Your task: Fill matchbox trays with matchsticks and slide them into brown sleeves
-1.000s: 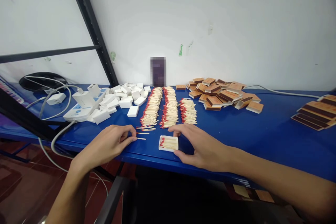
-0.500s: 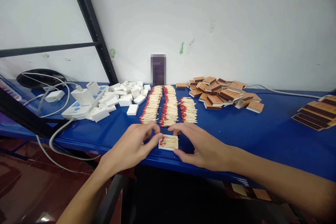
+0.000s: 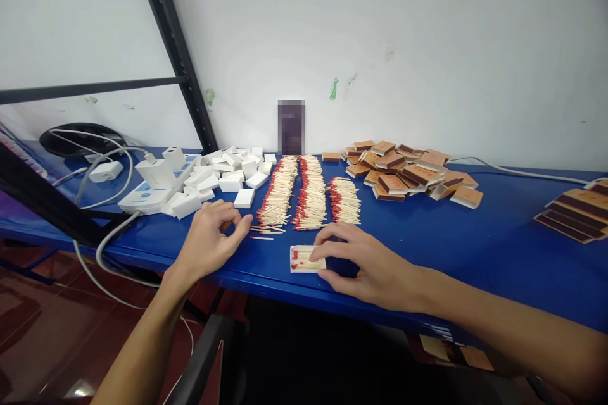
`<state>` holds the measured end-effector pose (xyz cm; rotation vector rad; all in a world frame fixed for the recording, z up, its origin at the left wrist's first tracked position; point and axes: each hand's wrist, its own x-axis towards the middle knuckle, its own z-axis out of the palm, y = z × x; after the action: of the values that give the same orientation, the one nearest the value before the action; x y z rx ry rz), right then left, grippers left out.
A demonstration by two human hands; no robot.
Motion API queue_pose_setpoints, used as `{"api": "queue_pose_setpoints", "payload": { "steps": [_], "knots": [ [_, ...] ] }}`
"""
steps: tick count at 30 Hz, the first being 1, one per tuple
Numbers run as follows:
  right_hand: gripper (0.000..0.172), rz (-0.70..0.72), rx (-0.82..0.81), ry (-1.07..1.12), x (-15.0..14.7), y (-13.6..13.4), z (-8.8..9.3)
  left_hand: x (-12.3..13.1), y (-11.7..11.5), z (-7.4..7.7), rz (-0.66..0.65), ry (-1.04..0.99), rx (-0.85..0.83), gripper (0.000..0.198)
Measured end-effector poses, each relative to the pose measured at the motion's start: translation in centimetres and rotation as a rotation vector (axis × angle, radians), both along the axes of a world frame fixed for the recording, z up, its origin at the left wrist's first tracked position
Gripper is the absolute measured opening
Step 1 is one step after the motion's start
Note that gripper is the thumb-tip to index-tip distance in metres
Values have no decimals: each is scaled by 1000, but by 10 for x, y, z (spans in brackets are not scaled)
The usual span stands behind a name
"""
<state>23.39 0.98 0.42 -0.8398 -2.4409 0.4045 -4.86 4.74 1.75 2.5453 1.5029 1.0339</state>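
A white inner matchbox tray [image 3: 293,269] sits near the table's front edge, with red-headed matches [image 3: 304,259] lying in it. My right hand [image 3: 354,259] grips the tray's right end: the thumb is at the near side, and a finger reaches in over the matches. To the left, my left hand [image 3: 213,237] hovers by the table edge with loosely curled fingers; nothing shows in it. A single loose match [image 3: 261,238] lies just right of its thumb. Beyond the hands, matches are laid in three rows: left [image 3: 277,193], middle [image 3: 311,193] and right [image 3: 345,201].
White trays [image 3: 232,168] are heaped at the back left, beside a power strip [image 3: 147,196] with cables. Orange matchbox sleeves [image 3: 408,168] are piled at the back right. Flattened sleeves [image 3: 574,212] lie far right. A black metal frame [image 3: 180,57] stands at left.
My left hand has left the tray and moved left. My right finger now reaches into the tray. The matches there lie more evenly, and loose ones show near the left row.
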Motion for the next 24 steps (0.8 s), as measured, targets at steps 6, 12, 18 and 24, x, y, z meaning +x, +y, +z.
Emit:
{"api": "queue_pose_setpoints", "payload": {
  "steps": [6,12,18,24],
  "knots": [
    [16,-74,-26,56,-1,1,1,-2,2,-2,-67,112,-83,40],
    [12,-11,-37,27,0,1,2,-3,0,-4,-98,96,-163,24],
    [26,-118,-16,31,-1,-1,3,-1,-1,-1,-146,120,-182,24],
    [28,-149,34,25,-2,-3,0,-1,-1,-2,-137,131,-175,23]
  ]
}}
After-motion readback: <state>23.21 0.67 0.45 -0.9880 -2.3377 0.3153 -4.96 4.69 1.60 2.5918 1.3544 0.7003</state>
